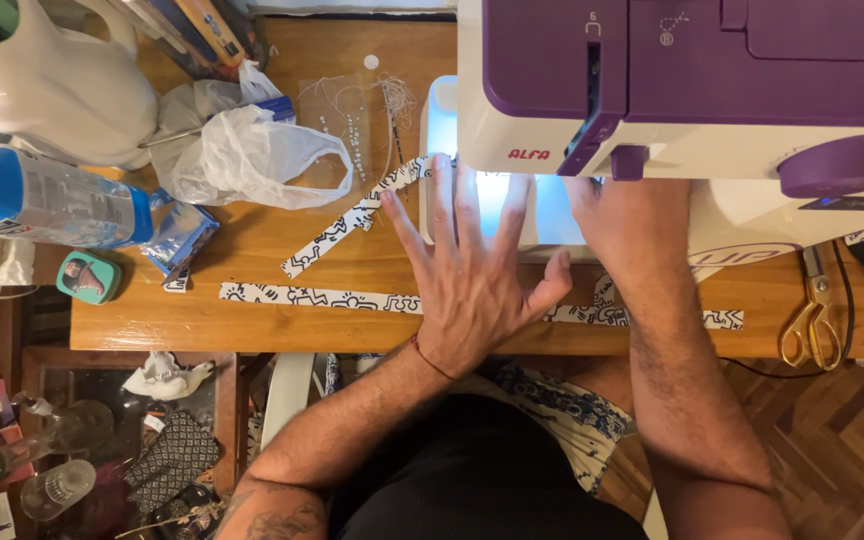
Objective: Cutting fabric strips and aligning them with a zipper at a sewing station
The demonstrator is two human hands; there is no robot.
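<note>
My left hand (472, 265) lies flat with fingers spread, pressing on the lit bed of a white and purple sewing machine (692, 90) and on a long white fabric strip (322, 297) with black line drawings. My right hand (624, 205) reaches under the machine's head, its fingers hidden there; what they touch is out of sight. A second patterned strip (352, 218) runs diagonally from the machine toward the left, across the wooden table (252, 255).
Gold-handled scissors (814, 315) lie at the table's right. A crumpled plastic bag (247, 150), a plastic water bottle (52, 195), a white jug (52, 85) and a small teal tin (89, 277) crowd the left. Parquet floor and clutter show below.
</note>
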